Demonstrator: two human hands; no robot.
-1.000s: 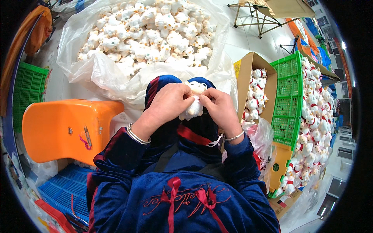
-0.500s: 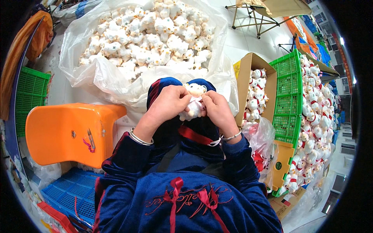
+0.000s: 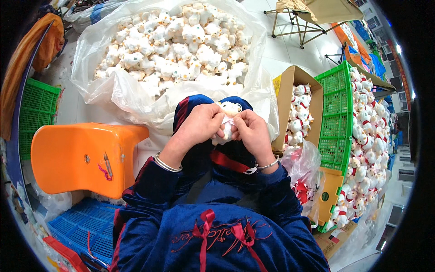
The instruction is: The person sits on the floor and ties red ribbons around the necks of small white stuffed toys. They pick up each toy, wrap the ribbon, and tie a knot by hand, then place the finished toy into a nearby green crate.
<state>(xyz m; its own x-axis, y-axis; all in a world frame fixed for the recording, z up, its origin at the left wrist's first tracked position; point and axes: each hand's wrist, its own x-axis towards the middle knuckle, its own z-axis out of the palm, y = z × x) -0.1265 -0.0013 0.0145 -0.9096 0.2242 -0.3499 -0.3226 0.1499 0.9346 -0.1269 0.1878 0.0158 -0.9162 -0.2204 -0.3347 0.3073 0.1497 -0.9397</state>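
The toy (image 3: 230, 108) is held over the lap, close to the knees' far edge, its head up and its body hanging between the two hands. The left hand (image 3: 198, 123) pinches a pale strip (image 3: 228, 120) at the toy's neck between thumb and forefinger, other fingers curled against the body. The right hand (image 3: 253, 131) pinches the strip from the other side; its fingertips overlap the fabric, so I can't be sure whether there is a knot. A red ribbon (image 3: 226, 159) lies across the lap. On the stool (image 3: 59, 158), a slim tool (image 3: 107, 162) and pink thread (image 3: 106, 174) lie near the seat's right edge. White toys (image 3: 172, 50) fill the bag (image 3: 97, 88) beyond the knees.
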